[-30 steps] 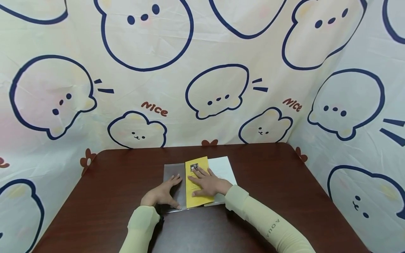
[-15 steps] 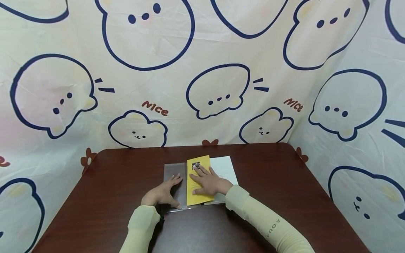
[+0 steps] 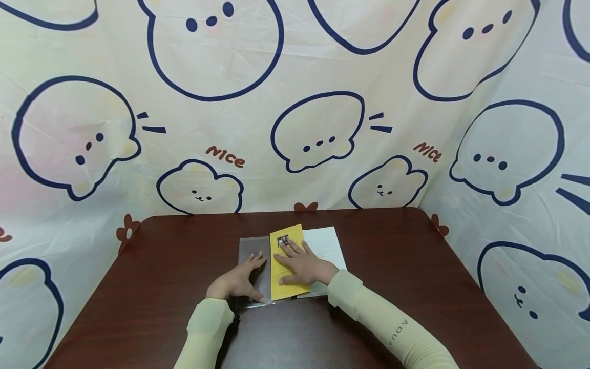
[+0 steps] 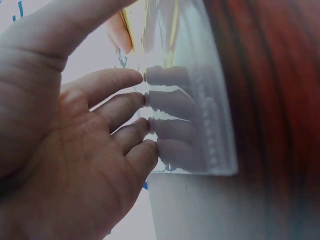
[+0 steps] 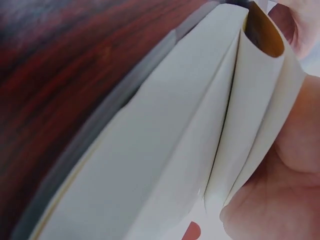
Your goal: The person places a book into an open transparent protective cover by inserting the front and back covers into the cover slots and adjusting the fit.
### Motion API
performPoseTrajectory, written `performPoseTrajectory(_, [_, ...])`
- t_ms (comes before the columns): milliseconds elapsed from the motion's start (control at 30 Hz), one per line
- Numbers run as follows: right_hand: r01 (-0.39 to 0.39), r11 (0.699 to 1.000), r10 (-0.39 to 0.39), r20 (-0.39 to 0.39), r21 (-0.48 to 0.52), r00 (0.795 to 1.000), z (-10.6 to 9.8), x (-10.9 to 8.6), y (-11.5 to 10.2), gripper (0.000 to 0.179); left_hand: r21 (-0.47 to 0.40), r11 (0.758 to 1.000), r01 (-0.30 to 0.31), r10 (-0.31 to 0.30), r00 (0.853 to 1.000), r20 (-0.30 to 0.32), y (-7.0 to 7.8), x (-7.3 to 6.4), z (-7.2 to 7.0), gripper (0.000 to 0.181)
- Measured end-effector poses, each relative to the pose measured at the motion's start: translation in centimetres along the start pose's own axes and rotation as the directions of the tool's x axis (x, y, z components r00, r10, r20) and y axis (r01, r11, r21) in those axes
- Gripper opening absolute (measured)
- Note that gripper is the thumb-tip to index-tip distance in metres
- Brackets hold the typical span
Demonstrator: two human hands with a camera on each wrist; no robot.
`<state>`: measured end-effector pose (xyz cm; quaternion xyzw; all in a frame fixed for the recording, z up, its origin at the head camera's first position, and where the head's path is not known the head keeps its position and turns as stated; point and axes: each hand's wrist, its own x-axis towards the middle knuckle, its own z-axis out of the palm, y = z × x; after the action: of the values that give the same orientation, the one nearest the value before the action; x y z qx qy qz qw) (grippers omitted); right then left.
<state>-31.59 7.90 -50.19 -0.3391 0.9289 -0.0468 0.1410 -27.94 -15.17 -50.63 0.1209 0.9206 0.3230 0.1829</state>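
A booklet lies spread on the table, with a clear plastic cover (image 3: 254, 247) at the left, a yellow page (image 3: 289, 291) in the middle and white pages (image 3: 328, 243) at the right. My left hand (image 3: 236, 282) rests on the plastic cover, thumb spread from the fingers. In the left wrist view its fingertips touch the shiny plastic (image 4: 212, 130), which mirrors them. My right hand (image 3: 304, 269) lies with fingers extended over the yellow page, below a small dark picture printed on it. The right wrist view shows white pages (image 5: 145, 165) bulging and curving beside that hand.
The dark brown wooden table (image 3: 392, 266) extends around the booklet. A cloth backdrop (image 3: 258, 123) with cartoon outlines hangs along its back and sides.
The yellow page shifted slightly right, then back left, with my right hand staying on it. My left hand has hardly moved.
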Motion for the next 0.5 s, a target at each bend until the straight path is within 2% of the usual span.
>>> performPoseTrajectory(267, [0.030, 0.999, -0.030, 0.015, 0.017, 0.999, -0.12, -0.23, 0.32, 0.075, 0.001, 1.000, 0.003, -0.003, 1.000, 0.000, 0.01, 0.13, 0.04, 0.114])
performPoseTrajectory(500, [0.013, 0.999, -0.015, 0.047, 0.032, 0.999, -0.36, -0.23, 0.34, 0.075, 0.027, 1.000, 0.011, -0.011, 1.000, -0.014, 0.25, 0.13, 0.06, 0.114])
